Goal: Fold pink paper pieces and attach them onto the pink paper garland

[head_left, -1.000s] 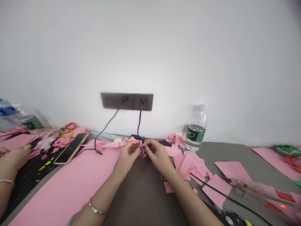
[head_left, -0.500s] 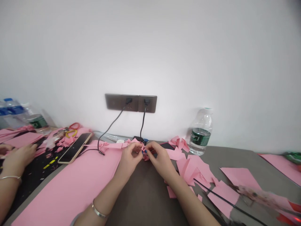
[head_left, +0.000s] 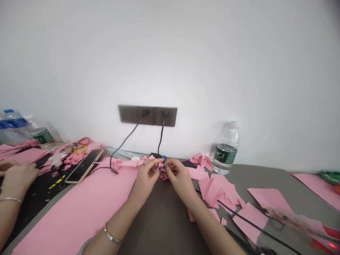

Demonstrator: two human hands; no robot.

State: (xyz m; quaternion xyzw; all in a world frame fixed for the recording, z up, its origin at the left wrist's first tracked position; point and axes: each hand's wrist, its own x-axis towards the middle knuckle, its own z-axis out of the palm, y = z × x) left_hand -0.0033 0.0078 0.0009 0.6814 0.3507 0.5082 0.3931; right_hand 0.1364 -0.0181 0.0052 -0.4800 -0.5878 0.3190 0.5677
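Note:
My left hand (head_left: 147,177) and my right hand (head_left: 178,176) meet above the grey table, thumbs and fingertips pinching a small folded piece of pink paper (head_left: 161,165) between them. Its exact shape is partly covered by my fingers. Just below, more crumpled pink paper (head_left: 164,176) shows under the fingertips. Left of my left hand lies a large flat pink sheet (head_left: 79,209), with a thin pink strip (head_left: 130,163) along its far edge. Folded pink pieces (head_left: 219,189) are heaped right of my right hand.
A water bottle (head_left: 226,148) stands by the wall at right. A phone (head_left: 84,166) and scissors (head_left: 80,149) lie at left, beside another person's hands (head_left: 20,177). Black cables run from the wall sockets (head_left: 147,115); a black rod (head_left: 255,225) crosses loose paper at right.
Both my hands stay on the small pink piece, with slight shifts of fingers and thumbs. The other person's hand at left has moved a little left.

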